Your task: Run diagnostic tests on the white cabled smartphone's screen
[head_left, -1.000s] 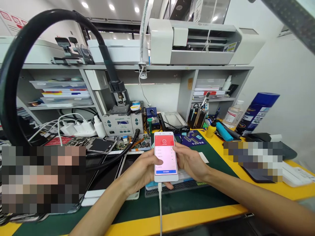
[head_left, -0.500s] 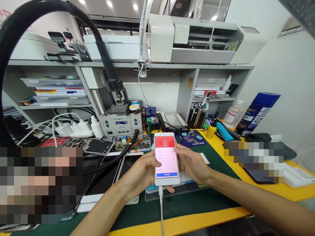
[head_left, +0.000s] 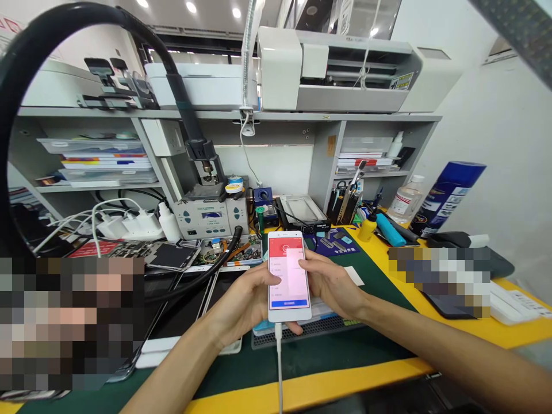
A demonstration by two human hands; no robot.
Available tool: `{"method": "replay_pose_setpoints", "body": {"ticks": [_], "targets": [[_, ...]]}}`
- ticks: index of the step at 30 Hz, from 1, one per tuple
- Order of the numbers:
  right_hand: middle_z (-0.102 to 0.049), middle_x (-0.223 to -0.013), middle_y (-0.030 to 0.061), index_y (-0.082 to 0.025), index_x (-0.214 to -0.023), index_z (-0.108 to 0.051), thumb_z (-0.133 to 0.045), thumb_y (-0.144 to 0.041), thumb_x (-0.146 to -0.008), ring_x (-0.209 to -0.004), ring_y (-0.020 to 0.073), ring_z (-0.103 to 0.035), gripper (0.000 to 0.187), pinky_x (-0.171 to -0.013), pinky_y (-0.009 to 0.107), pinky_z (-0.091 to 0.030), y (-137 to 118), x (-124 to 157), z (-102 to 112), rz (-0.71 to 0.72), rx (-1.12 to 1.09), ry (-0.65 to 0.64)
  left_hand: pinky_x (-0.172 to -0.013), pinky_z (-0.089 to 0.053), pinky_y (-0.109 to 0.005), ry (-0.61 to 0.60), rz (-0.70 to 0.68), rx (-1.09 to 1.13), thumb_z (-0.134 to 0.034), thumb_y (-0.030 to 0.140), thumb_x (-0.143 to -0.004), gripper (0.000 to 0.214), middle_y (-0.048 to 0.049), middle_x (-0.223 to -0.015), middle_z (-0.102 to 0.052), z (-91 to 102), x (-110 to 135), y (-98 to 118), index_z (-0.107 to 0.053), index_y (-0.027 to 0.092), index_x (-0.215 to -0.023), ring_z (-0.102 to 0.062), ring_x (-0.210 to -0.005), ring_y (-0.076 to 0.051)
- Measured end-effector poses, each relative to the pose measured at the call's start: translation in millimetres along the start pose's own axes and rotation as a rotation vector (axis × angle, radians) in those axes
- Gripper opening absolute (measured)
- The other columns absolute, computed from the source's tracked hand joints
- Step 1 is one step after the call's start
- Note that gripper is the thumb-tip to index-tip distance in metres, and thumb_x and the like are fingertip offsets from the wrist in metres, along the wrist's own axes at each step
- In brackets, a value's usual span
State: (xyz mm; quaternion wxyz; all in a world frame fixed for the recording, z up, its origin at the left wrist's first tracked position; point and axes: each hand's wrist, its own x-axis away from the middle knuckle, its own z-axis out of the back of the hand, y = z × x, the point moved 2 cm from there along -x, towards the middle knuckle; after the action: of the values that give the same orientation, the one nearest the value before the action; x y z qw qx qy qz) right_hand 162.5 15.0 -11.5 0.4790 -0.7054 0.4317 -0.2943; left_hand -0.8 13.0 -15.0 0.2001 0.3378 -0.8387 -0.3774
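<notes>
A white smartphone (head_left: 290, 314) is held upright between my two hands, tilted toward me. Its lit screen has a red top, a list and a blue bar at the bottom, with a pale panel over the right part. My left hand (head_left: 245, 299) grips the phone's left side, the thumb lying over the screen. From the right, my right hand (head_left: 334, 282) wraps the other side, its thumb at the screen's upper right; its other fingers are mostly hidden behind the phone. A white charging cable (head_left: 279, 356) is plugged into the bottom edge and runs down toward me.
Behind the phone stands a grey soldering station (head_left: 211, 217). Left of my hands lie dark tablets or screens (head_left: 181, 310) and a tray of small parts (head_left: 245, 253). A yellow bottle (head_left: 367, 228) and a blue spray can (head_left: 448, 198) stand at the right. A black hose (head_left: 218, 264) crosses the left side.
A pale panel has appeared over the right part of the phone's screen. Phone and hands sit slightly further left and higher in view; the grip is the same.
</notes>
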Motion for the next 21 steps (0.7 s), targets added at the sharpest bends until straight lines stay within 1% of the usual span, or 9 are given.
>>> {"method": "replay_pose_setpoints", "body": {"ticks": [4,7,10,13,17,21], "targets": [[-0.071,-0.097,0.0066,-0.023,-0.129,-0.056,-0.052,-0.033,-0.091,-0.073,0.0211,-0.063,0.039,-0.068,0.034,-0.048,-1.3,0.7,-0.1,-0.006,0.024,-0.006,-0.067,-0.058,-0.053,0.015,-0.006,0.019,-0.046,0.014,-0.088,0.053,-0.0136,-0.119,-0.065,-0.6,-0.1,0.5,-0.044,0.023,-0.140,-0.066,-0.094,-0.031],[-0.071,-0.096,0.0059,-0.024,-0.130,-0.056,-0.051,-0.033,-0.092,-0.069,0.0196,-0.061,0.039,-0.069,0.034,-0.047,-2.1,1.5,0.1,-0.003,0.029,-0.010,-0.066,-0.058,-0.055,0.023,-0.004,0.017,-0.046,0.017,-0.090,0.054,-0.0150,-0.118,-0.065,-2.5,-0.4,1.0,-0.040,0.023,-0.143,-0.066,-0.093,-0.033],[-0.072,-0.098,0.0063,-0.025,-0.132,-0.054,-0.051,-0.034,-0.092,-0.073,0.0211,-0.063,0.041,-0.070,0.035,-0.047,-2.3,2.2,0.5,-0.005,0.032,-0.008,-0.065,-0.058,-0.053,0.025,0.005,0.008,-0.047,0.020,-0.091,0.051,-0.0163,-0.116,-0.066,-4.2,-0.5,1.5,-0.042,0.020,-0.142,-0.066,-0.093,-0.033],[-0.071,-0.103,0.0071,-0.025,-0.134,-0.053,-0.050,-0.034,-0.093,-0.077,0.0223,-0.064,0.042,-0.066,0.033,-0.047,-2.5,2.5,0.2,-0.009,0.036,-0.014,-0.064,-0.057,-0.052,0.016,0.004,-0.007,-0.047,0.023,-0.093,0.047,-0.0167,-0.117,-0.066,-5.2,-0.3,1.9,-0.045,0.019,-0.139,-0.066,-0.092,-0.033],[-0.071,-0.097,0.0062,-0.025,-0.132,-0.054,-0.051,-0.031,-0.092,-0.070,0.0197,-0.061,0.040,-0.060,0.030,-0.044,-2.9,2.2,-0.8,-0.006,0.041,-0.010,-0.066,-0.057,-0.054,0.007,-0.001,-0.016,-0.047,0.028,-0.094,0.044,-0.0172,-0.114,-0.067,-5.5,0.1,1.7,-0.048,0.016,-0.136,-0.066,-0.088,-0.032],[-0.071,-0.094,0.0055,-0.024,-0.130,-0.056,-0.053,-0.031,-0.091,-0.071,0.0194,-0.060,0.039,-0.060,0.029,-0.043,-2.6,2.5,-0.3,-0.012,0.049,0.003,-0.066,-0.057,-0.054,0.003,0.000,-0.014,-0.046,0.030,-0.094,0.044,-0.0175,-0.110,-0.068,-5.1,0.5,0.9,-0.050,0.015,-0.135,-0.066,-0.086,-0.030]]}}
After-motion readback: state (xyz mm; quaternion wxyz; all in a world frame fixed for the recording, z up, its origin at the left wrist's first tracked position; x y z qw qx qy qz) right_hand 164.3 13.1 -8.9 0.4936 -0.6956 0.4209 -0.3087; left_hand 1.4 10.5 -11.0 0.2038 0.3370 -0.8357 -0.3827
